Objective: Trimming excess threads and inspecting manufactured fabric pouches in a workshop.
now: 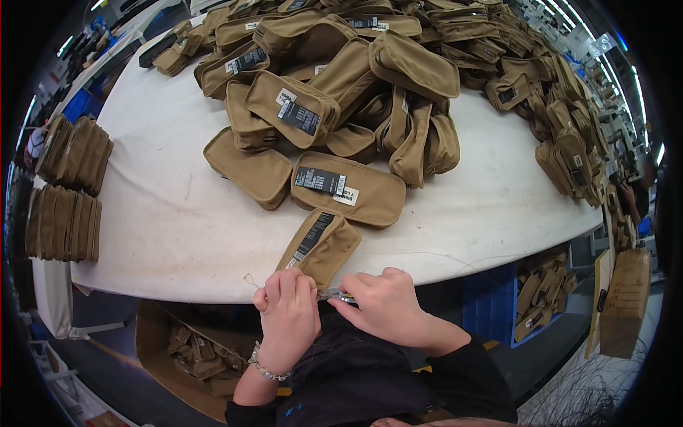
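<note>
A tan zippered pouch [329, 249] with a black tag lies at the table's front edge, its near end at my hands. My left hand [288, 309] has its fingers curled round that near end, with a loop of loose thread beside them. My right hand [384, 309] is closed on a small metal tool [346, 298], probably thread snips, held against the pouch's end; the tool is mostly hidden by my fingers. Just beyond lie more tan pouches [348, 188] with black and white tags.
Pouches are heaped across the white table [163, 242], with stacks [62, 220] at the left. A cardboard box [149, 341] and a blue crate [484, 302] of pouches stand below. A brown carton [622, 302] and a person [637, 199] are at the right.
</note>
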Motion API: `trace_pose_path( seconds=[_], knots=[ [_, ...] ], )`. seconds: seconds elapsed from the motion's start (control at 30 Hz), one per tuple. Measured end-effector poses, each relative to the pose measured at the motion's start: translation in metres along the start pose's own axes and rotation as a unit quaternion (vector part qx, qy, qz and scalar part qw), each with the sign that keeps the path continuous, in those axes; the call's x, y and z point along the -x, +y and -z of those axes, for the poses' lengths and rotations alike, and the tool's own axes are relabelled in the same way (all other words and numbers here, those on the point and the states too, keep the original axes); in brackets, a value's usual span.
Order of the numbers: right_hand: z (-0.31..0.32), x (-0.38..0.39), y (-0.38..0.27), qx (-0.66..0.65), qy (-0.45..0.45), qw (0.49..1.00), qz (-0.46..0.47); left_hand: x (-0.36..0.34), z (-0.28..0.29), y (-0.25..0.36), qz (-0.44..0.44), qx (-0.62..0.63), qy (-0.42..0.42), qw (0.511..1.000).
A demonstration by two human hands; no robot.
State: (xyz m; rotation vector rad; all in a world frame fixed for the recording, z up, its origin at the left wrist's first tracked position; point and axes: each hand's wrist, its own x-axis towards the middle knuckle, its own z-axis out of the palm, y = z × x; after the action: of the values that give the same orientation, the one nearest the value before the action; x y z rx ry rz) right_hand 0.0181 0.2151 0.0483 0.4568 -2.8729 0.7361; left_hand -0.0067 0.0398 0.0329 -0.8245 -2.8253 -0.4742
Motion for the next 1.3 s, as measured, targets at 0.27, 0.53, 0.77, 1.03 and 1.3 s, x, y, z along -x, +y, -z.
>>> trace_pose_path(
  seconds=[0.27, 0.53, 0.77, 1.03, 1.3],
  knots=[
    [-0.004, 0.001, 0.003, -0.009, -0.003, 1.0, 0.006, 0.0, 0.0, -0.003, -0.015, 0.0, -0.002, 1.0],
    [-0.01, 0.0, 0.006, -0.041, 0.003, 0.999, -0.011, 0.0, -0.004, -0.008, -0.03, -0.03, 0.014, 0.999],
    [-0.01, -0.001, 0.007, -0.063, 0.012, 0.998, -0.003, 0.0, 0.002, -0.014, -0.01, 0.066, 0.007, 0.998],
    [-0.011, 0.002, 0.006, -0.082, 0.033, 0.996, -0.01, -0.001, 0.036, -0.041, 0.006, 0.275, -0.026, 0.961],
    [-0.007, 0.011, 0.017, -0.076, 0.073, 0.994, -0.006, 0.0, 0.043, -0.047, -0.078, 0.266, -0.051, 0.959]
  ],
)
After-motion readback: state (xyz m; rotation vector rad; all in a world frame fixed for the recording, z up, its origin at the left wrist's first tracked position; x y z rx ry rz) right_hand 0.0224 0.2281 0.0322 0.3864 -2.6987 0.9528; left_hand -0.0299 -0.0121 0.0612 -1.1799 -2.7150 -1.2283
